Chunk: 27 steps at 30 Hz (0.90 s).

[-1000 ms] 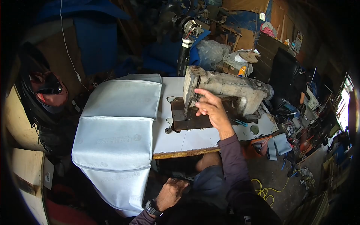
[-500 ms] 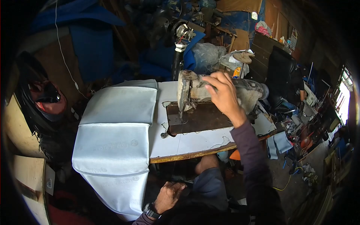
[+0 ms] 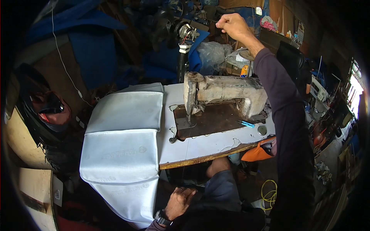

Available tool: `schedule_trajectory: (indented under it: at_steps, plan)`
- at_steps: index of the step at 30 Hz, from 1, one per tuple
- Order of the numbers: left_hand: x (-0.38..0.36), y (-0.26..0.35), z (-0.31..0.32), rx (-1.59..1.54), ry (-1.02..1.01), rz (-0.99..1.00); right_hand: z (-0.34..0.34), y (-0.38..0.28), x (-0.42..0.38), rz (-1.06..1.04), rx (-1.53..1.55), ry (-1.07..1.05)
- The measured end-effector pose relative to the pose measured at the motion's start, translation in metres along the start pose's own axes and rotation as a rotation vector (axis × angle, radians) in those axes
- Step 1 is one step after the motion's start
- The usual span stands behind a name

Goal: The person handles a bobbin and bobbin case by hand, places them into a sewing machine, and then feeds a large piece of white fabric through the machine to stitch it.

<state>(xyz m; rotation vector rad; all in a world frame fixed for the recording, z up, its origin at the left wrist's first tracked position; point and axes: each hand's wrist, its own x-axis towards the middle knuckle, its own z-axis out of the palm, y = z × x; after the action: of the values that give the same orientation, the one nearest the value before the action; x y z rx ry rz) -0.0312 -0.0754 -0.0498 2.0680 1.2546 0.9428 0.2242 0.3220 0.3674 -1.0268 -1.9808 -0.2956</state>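
My right hand (image 3: 236, 27) is raised above and behind the sewing machine (image 3: 227, 89), fingertips pinched together; whatever they hold is too small to make out. Low beside my thigh, my left hand (image 3: 179, 202) has its fingers curled, and what is in them is hidden. A fine thread (image 3: 187, 148) runs from the needle area across the white tabletop (image 3: 208, 148) and down over its front edge toward that hand. Left of the needle, a silvery sewn cover (image 3: 121, 150) lies on the table and hangs over the edge.
A small dark bobbin-like piece (image 3: 172, 140) sits near the machine bed. Light-blue thread snips (image 3: 246, 124) and a round tin (image 3: 262, 130) lie at the right. An orange cloth (image 3: 256, 153) hangs under the table. Behind stands a black post with a motor-like fitting (image 3: 187, 32).
My right hand has risen from the machine's arm to high above and behind it, its fingers now pinched. My left hand stays low by my thigh. The view has shifted slightly.
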Motion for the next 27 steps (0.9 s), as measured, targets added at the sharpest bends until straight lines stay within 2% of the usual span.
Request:
schedule_trajectory:
  at_steps: [1,4,5,8,10,12,14,16,18,20,22,24,25,26,27]
  plan:
    - [0.000,0.001,-0.001,-0.005,0.002,0.002,-0.002,-0.004,0.002,-0.031,-0.101,-0.018]
    - [0.001,0.005,0.001,-0.008,0.001,0.015,0.011,-0.003,-0.001,-0.070,-0.654,-0.122]
    - [0.001,0.005,0.000,-0.004,0.002,0.018,0.010,0.001,-0.009,-0.091,-0.671,-0.207]
    - [0.000,-0.002,0.006,0.026,0.019,0.169,0.022,0.005,-0.039,-0.218,-0.407,0.203]
    - [-0.003,0.000,0.009,0.006,-0.017,0.136,0.014,-0.038,-0.080,-0.160,-0.232,0.339]
    - [0.000,-0.001,0.012,-0.013,-0.035,0.128,0.021,-0.050,-0.119,-0.052,0.057,0.203]
    - [-0.002,-0.002,0.013,-0.037,-0.062,0.135,0.036,-0.044,-0.152,-0.074,0.208,0.014]
    - [-0.002,0.001,0.012,-0.027,-0.097,0.134,0.047,-0.048,-0.185,0.034,0.376,-0.025]
    - [-0.001,0.003,0.012,-0.047,-0.105,0.130,0.053,-0.062,-0.230,0.197,0.534,-0.057]
    - [-0.001,0.004,0.014,-0.085,-0.094,0.129,0.083,-0.072,-0.278,0.406,0.653,-0.214]
    - [-0.003,-0.006,0.029,-0.132,-0.104,0.176,0.096,-0.112,-0.308,0.626,1.119,-0.318]
    - [-0.003,-0.005,0.031,-0.174,-0.116,0.184,0.101,-0.123,-0.337,0.700,1.427,-0.342]
    - [0.003,0.006,0.024,-0.197,-0.114,0.168,0.102,-0.131,-0.352,0.675,1.560,-0.259]
    - [0.010,0.018,0.015,-0.222,-0.108,0.151,0.096,-0.141,-0.367,0.707,1.476,-0.183]
    - [0.020,0.033,-0.003,-0.174,0.008,0.133,0.086,-0.156,-0.382,0.737,1.320,-0.166]
